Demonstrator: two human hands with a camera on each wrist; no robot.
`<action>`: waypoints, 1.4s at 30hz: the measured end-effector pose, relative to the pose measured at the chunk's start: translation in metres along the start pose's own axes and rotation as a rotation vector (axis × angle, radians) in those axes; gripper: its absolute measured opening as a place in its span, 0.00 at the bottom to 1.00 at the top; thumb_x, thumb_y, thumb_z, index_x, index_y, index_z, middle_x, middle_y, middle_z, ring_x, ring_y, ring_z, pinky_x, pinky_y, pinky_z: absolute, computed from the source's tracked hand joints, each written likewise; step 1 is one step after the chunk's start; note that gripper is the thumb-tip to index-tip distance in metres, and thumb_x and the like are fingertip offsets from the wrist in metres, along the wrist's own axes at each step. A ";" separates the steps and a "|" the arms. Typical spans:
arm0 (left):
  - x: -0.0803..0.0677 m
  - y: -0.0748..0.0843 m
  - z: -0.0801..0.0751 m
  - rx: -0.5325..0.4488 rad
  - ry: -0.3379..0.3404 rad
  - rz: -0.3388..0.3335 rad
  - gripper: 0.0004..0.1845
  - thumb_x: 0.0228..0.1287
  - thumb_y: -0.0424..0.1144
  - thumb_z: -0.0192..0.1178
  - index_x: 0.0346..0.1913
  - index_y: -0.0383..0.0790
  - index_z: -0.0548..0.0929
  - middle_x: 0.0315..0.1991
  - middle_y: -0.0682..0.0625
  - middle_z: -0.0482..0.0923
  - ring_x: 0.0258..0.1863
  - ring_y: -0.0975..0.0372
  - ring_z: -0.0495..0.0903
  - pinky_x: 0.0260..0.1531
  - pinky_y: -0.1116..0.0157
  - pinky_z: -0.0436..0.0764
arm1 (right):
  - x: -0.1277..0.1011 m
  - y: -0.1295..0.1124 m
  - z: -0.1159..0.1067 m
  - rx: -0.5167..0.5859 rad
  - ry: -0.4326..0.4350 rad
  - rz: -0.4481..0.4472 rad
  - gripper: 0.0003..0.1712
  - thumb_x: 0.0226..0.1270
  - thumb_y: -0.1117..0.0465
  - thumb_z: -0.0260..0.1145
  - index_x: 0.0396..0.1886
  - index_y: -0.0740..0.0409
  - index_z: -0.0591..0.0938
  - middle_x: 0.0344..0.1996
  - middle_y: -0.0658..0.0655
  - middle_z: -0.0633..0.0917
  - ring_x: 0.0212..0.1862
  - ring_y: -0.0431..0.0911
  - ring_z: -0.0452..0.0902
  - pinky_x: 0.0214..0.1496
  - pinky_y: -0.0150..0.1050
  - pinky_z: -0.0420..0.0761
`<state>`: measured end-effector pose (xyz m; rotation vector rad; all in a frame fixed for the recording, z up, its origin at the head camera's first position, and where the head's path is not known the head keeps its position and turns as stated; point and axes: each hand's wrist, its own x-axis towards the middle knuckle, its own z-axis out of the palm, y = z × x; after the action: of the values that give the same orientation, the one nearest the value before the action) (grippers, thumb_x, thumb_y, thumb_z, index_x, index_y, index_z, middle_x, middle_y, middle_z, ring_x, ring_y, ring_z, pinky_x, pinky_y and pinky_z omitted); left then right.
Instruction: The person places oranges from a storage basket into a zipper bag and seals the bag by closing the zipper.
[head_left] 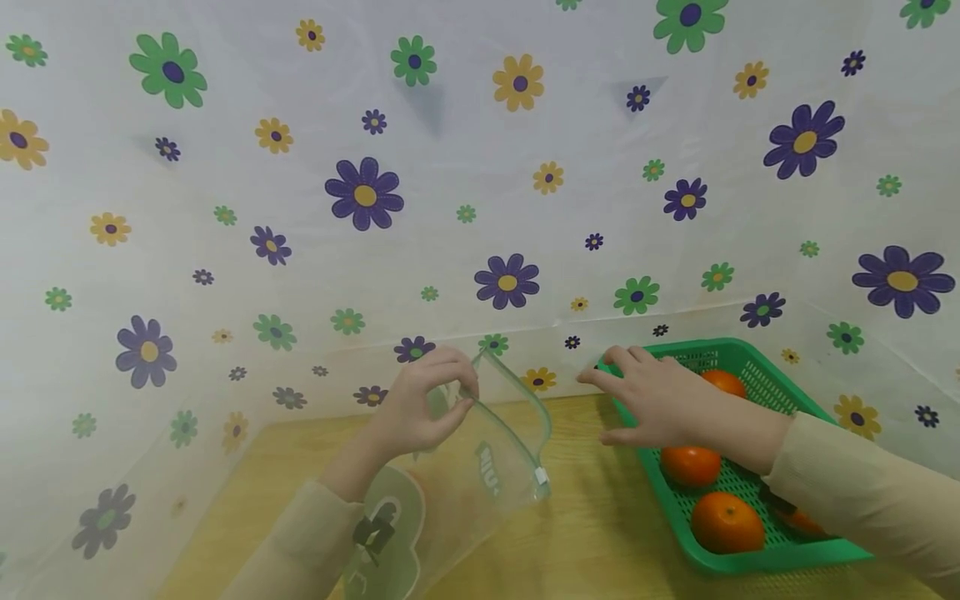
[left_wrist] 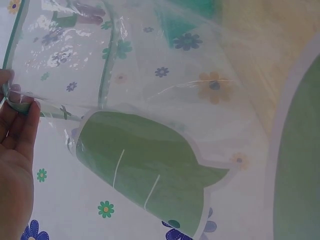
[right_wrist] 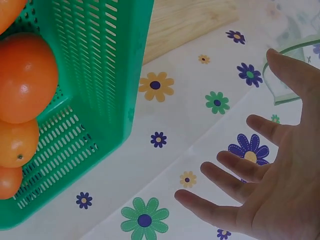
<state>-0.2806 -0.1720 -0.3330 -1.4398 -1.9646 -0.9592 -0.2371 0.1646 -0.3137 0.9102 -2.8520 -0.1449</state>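
A clear zip bag [head_left: 480, 492] with green printed patches hangs from my left hand [head_left: 427, 404], which pinches its top edge between thumb and fingers. The bag's mouth gapes toward the right, and a white slider [head_left: 542, 476] sits at the far end of its green zip strip. In the left wrist view the bag's film [left_wrist: 150, 95] fills most of the picture. My right hand [head_left: 656, 400] is held over the left rim of a green basket [head_left: 671, 521], fingers spread and nothing in them. Several orange fruits [head_left: 727, 522] lie inside the basket; my right forearm hides some.
The wooden tabletop [head_left: 592, 517] runs under the bag and basket. Behind and at both sides hangs a white sheet [head_left: 450, 250] with purple, green and yellow flowers. Beneath my right forearm a dark object [head_left: 776, 500] shows partly among the fruits.
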 end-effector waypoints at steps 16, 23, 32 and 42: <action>-0.001 0.000 0.000 0.001 0.001 0.000 0.10 0.53 0.22 0.65 0.34 0.40 0.83 0.34 0.51 0.83 0.39 0.60 0.79 0.47 0.65 0.81 | -0.006 0.008 0.006 0.022 -0.043 0.016 0.46 0.62 0.38 0.77 0.76 0.48 0.73 0.67 0.67 0.76 0.60 0.62 0.78 0.43 0.56 0.90; -0.001 0.000 -0.001 0.018 -0.007 -0.010 0.07 0.55 0.26 0.64 0.34 0.40 0.83 0.34 0.51 0.83 0.39 0.60 0.80 0.47 0.65 0.82 | -0.007 0.011 0.009 0.002 -0.057 0.029 0.49 0.61 0.40 0.79 0.77 0.52 0.71 0.67 0.68 0.76 0.61 0.63 0.78 0.48 0.62 0.89; 0.000 0.001 -0.002 0.013 -0.015 -0.030 0.05 0.57 0.27 0.64 0.33 0.39 0.83 0.33 0.51 0.83 0.39 0.60 0.79 0.47 0.65 0.82 | -0.011 0.018 0.016 -0.002 -0.063 0.036 0.47 0.58 0.45 0.82 0.74 0.52 0.73 0.65 0.68 0.76 0.58 0.62 0.78 0.44 0.59 0.90; -0.001 -0.001 -0.001 0.000 -0.003 -0.003 0.08 0.53 0.24 0.65 0.34 0.40 0.83 0.33 0.51 0.83 0.38 0.60 0.79 0.46 0.65 0.82 | -0.015 0.025 0.021 0.012 -0.100 0.052 0.46 0.57 0.47 0.83 0.72 0.54 0.75 0.67 0.71 0.75 0.63 0.66 0.76 0.40 0.57 0.90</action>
<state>-0.2814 -0.1730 -0.3331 -1.4393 -1.9694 -0.9596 -0.2422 0.1945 -0.3325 0.8537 -2.9682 -0.1721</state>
